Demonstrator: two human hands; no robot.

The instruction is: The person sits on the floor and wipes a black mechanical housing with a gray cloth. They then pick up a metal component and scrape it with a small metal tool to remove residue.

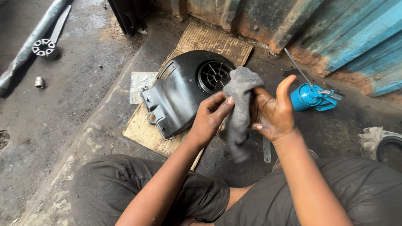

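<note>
A grey rag (240, 109) hangs between both hands, in front of my knees. My left hand (212, 116) pinches its left side with thumb and fingers. My right hand (273, 111) has the cloth wrapped over its fingers, thumb sticking up. Just beyond the hands a black plastic engine cover (178, 94) with a round vented grille (214, 76) lies on a piece of brown cardboard (209, 39) on the dirty floor.
A blue oil can (307, 97) with a long thin spout stands right of the hands, near a rusty blue metal wall (356, 37). A metal pipe (31, 42), a small toothed wheel (44, 47) and a nut (39, 82) lie at far left. A flat wrench (266, 150) lies under my right wrist.
</note>
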